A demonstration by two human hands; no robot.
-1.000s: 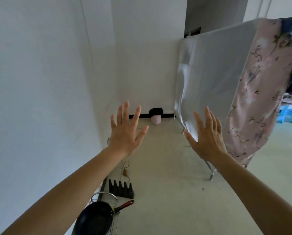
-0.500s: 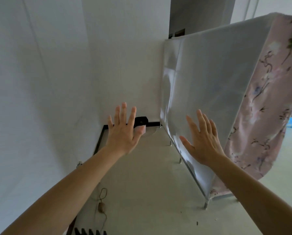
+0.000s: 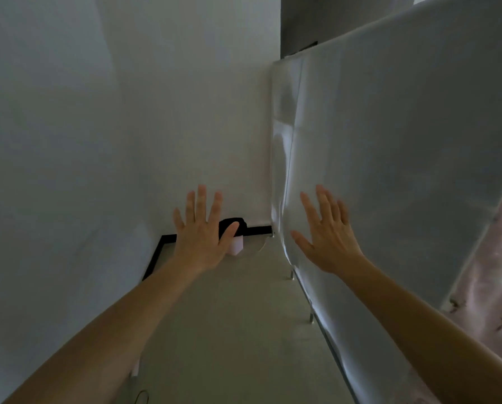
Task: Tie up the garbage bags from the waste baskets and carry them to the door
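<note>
- The fingers (image 3: 201, 199) of the left hand (image 3: 201, 240) are straight and spread, grasping nothing. Those of the right hand (image 3: 328, 240) are also released, and both hands are held out ahead.
- The waste basket (image 3: 237, 246), small and pale pink, stands on the floor (image 3: 229, 330) against the far wall, partly hidden behind the left thumb. A black garbage bag (image 3: 234, 221) is folded over its rim.
- By the look of it the task has barely begun: the bag sits in the basket, untied. Reaching it, tying it and carrying it to the door are all left, and no door shows.
- The floor is pale and smooth, a narrow lane between a white wall (image 3: 54, 170) with black skirting (image 3: 153, 258) and a sheet-covered frame (image 3: 404, 170) on metal legs.
- A floral cloth (image 3: 500, 258) hangs at the far right.
</note>
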